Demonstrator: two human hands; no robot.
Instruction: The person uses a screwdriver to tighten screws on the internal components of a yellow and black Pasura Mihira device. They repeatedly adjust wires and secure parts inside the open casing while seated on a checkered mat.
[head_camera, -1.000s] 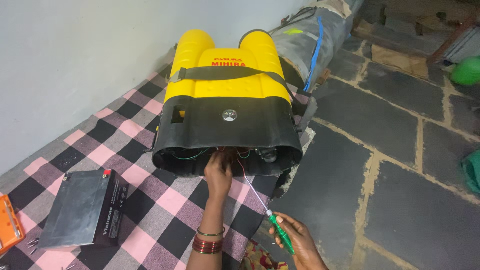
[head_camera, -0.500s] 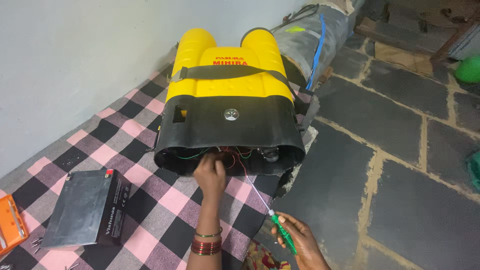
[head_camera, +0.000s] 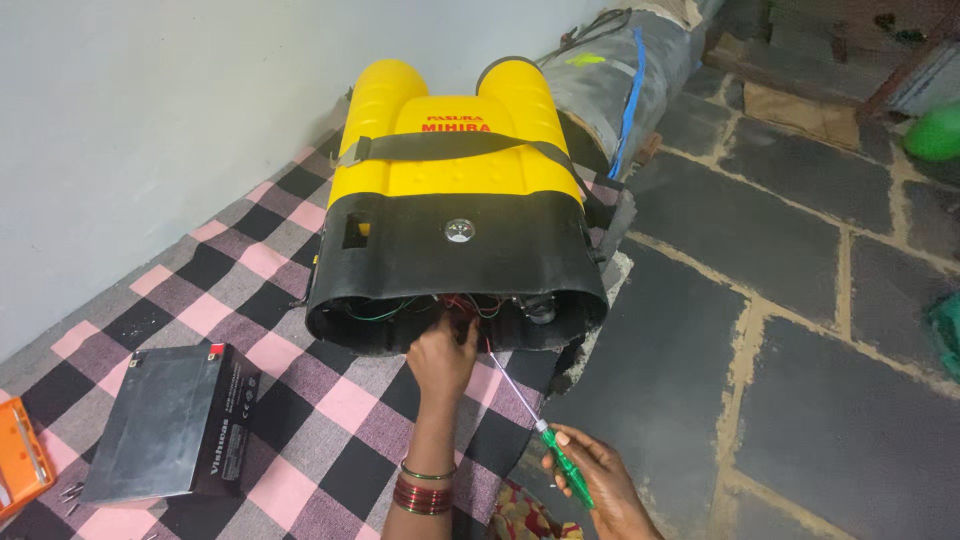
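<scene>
My left hand (head_camera: 441, 356) reaches, fingers curled, into the yellow-and-black plastic sprayer tank's (head_camera: 455, 215) open base; my right hand (head_camera: 592, 478) grips a green-handled screwdriver (head_camera: 540, 428).

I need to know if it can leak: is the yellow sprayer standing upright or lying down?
Lying down. The sprayer rests flat on the checked cloth, its open black base facing the left hand.

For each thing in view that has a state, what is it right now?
Sprayer: lying flat on the checked cloth, base open, wires showing.
Battery: out, lying on the cloth.
Screwdriver: held in right hand, tip at the open base.
Left hand: fingers inside the base, among the wires.
</scene>
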